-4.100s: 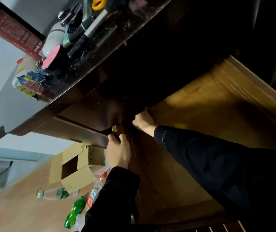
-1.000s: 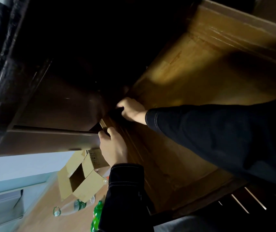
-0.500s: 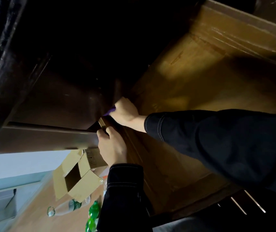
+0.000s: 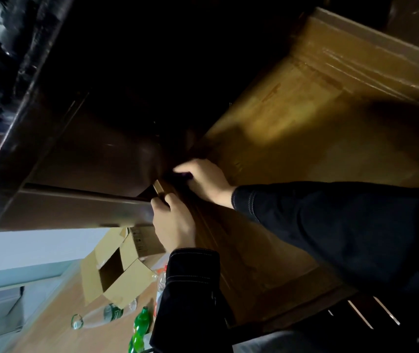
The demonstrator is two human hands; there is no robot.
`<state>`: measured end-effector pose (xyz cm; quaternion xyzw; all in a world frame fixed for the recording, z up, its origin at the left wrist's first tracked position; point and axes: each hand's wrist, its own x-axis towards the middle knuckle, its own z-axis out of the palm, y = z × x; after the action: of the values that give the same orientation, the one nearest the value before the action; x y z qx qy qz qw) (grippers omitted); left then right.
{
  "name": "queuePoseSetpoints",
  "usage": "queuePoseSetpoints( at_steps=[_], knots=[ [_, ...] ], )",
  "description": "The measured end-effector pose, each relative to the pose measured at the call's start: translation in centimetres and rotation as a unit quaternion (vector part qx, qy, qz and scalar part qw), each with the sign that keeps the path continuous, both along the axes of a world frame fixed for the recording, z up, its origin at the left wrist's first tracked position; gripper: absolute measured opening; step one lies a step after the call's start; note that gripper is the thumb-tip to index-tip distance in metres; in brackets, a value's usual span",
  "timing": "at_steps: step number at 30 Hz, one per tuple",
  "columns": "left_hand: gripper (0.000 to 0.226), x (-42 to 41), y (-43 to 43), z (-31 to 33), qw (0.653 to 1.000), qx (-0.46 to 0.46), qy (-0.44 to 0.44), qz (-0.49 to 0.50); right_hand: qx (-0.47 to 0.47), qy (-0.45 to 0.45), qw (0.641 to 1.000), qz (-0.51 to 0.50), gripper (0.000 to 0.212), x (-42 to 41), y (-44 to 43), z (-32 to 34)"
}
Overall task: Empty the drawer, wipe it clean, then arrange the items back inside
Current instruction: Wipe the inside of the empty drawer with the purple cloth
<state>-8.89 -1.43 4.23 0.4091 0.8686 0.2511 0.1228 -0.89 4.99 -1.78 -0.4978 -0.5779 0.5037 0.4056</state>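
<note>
the drawer (image 4: pixel 305 154) stands pulled out from the dark desk (image 4: pixel 96 154), its wooden bottom showing. the left hand (image 4: pixel 174 225) curls its fingers over the drawer's front corner. the right hand (image 4: pixel 207 182) grips a small dark thing (image 4: pixel 181 176) just inside that corner. below lie a cardboard box (image 4: pixel 127 281), a clear bottle (image 4: pixel 96 318) and a green bottle (image 4: pixel 139 329), their print too blurred to read.

Head camera — close, tilted over drawer (image 4: pixel 305 149)
</note>
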Motion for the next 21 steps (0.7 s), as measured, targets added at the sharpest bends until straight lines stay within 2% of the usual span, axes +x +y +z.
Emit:
queuePoseSetpoints(
  at_steps=[2,3,6,8,11,13,17,19,21],
  knots=[
    [0.02,0.0,-0.1,0.0,1.0,-0.005,-0.001,-0.001,-0.038,-0.053,0.997,0.031,0.042,0.8,0.1,-1.2],
    [0.02,0.0,-0.1,-0.1,1.0,-0.005,0.0,-0.002,-0.051,-0.051,0.997,0.032,0.043,0.8,0.5,-0.9],
    [0.024,-0.3,0.0,-0.3,1.0,-0.001,0.0,0.001,-0.016,0.045,0.999,-0.024,0.031,-0.7,0.9,1.4],
    [0.029,-0.4,0.0,-0.3,1.0,0.002,-0.003,0.003,0.011,0.075,0.996,-0.041,0.029,-1.2,-0.1,1.2],
    [0.037,-0.3,-0.1,-0.3,1.0,0.002,0.0,0.006,-0.027,0.012,1.0,0.012,0.037,0.0,-0.3,-1.0],
    [0.038,-0.3,-0.2,-0.4,1.0,0.007,0.001,0.005,-0.068,-0.004,0.998,0.012,0.037,0.3,0.5,-1.4],
    [0.031,-0.6,0.0,-0.7,0.999,0.025,-0.016,0.013,-0.009,0.083,0.996,-0.033,0.035,-1.5,0.5,0.7],
    [0.032,-0.6,0.0,-0.6,1.0,0.021,-0.014,0.013,-0.012,0.059,0.998,-0.026,0.041,-1.1,-0.1,-0.1],
    [0.031,-0.6,-0.1,-0.6,1.0,0.021,-0.01,0.012,-0.04,-0.002,0.999,0.004,0.044,-0.2,-0.3,-1.5]
  ],
)
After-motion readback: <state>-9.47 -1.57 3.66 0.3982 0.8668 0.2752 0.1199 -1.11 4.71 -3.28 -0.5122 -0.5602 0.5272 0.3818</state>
